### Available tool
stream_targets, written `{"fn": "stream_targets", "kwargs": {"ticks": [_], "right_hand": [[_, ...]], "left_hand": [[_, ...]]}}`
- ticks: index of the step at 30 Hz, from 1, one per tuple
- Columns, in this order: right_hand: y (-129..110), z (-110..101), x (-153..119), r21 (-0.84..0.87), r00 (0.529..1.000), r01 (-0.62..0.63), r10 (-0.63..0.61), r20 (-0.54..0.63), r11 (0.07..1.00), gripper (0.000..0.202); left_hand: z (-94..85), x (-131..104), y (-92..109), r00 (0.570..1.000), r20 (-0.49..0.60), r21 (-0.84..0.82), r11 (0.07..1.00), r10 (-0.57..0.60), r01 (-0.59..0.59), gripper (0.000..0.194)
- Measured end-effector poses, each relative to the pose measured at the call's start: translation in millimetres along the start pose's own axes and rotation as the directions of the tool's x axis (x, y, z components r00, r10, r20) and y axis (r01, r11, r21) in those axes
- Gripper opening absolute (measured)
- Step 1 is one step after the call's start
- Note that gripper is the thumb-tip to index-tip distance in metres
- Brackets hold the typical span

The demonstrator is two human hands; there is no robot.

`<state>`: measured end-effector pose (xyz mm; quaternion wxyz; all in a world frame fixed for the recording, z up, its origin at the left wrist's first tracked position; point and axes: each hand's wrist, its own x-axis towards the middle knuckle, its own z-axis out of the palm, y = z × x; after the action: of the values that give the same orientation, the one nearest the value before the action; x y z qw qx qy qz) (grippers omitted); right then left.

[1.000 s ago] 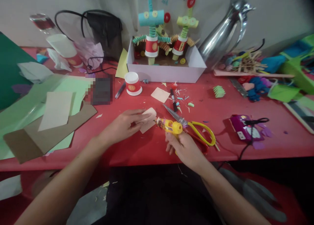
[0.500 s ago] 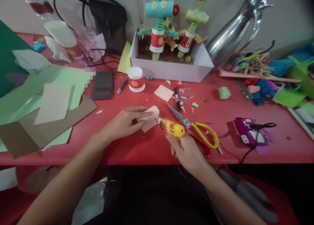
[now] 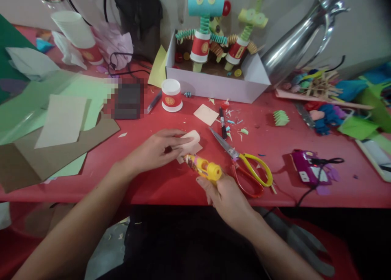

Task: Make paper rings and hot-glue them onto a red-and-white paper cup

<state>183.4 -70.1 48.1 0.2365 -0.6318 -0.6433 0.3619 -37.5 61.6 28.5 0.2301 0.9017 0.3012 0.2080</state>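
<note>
Red tabletop (image 3: 159, 190), right hand (image 3: 230, 196) gripping glue gun (image 3: 205, 168), scissors (image 3: 234, 153) beside, edge near

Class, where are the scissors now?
In the head view, the scissors lie right of centre on the table, between the black pen and the right hand.

In the head view, we observe the left hand (image 3: 157, 149) holding a curled pale paper piece (image 3: 192, 138) over the red table (image 3: 161, 190). The right hand (image 3: 229, 196) grips a yellow glue gun (image 3: 209, 170), nozzle directed at the paper piece; we cannot confirm contact. We locate scissors (image 3: 224, 143) to the right, a paper cup (image 3: 171, 97) beyond, and a white box (image 3: 214, 86) containing cup figures (image 3: 200, 47) at the rear.
</note>
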Motion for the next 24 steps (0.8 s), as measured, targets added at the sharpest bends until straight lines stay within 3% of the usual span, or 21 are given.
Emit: {"fn": "stream_targets", "kwargs": {"ticks": [5, 11, 16, 21, 24], "right_hand": [[-1.1, 1.7, 0.9, 0.051, 0.992, -0.119, 0.121, -0.035, 0.992, 0.050], [0.8, 1.7, -6.9, 0.046, 1.000, -0.007, 0.006, 0.024, 0.999, 0.050], [7.0, -1.5, -9.5, 0.056, 0.994, -0.090, 0.094, -0.060, 0.994, 0.050], [2.4, 4.6, -11.5, 0.059, 0.999, -0.007, 0.005, 0.039, 0.998, 0.051], [5.7, 1.1, -9.7, 0.063, 0.998, -0.062, 0.063, -0.013, 0.996, 0.051]], "left_hand": [[0.1, 0.0, -0.5, 0.999, -0.011, 0.001, 0.999, 0.047, -0.047, 0.038], [2.3, -0.7, -3.0, 1.000, 0.000, -0.010, 1.000, 0.011, -0.011, 0.041], [2.7, -0.4, -3.1, 1.000, -0.014, -0.022, 0.999, 0.026, -0.026, 0.040], [2.2, 0.0, -2.1, 1.000, 0.010, -0.017, 1.000, 0.004, -0.004, 0.041], [2.9, -0.1, -2.8, 1.000, -0.008, -0.018, 1.000, 0.018, -0.018, 0.042]]}}
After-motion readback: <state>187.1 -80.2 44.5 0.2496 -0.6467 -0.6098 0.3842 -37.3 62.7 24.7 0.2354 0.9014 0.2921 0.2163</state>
